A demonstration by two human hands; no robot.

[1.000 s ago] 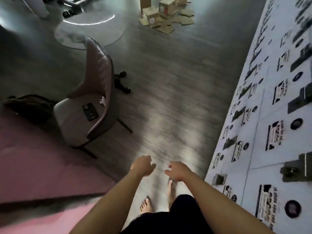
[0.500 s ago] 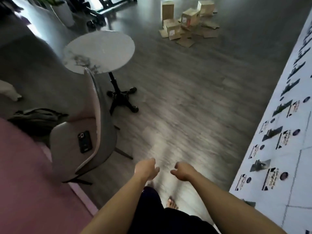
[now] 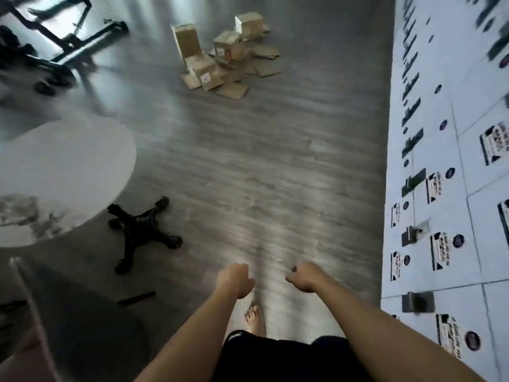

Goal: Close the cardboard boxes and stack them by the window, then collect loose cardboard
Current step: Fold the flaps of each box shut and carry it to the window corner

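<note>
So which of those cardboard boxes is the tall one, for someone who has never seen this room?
Follow the grey wood floor away from the white round table to the heap of cardboard boxes at the far end. The tall box is at the heap's left edge. It alone stands upright, narrow and higher than the squat boxes beside it.

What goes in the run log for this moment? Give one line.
phase: approach | left hand: empty | right hand: empty | cardboard boxes: untouched, far ahead on floor
</note>
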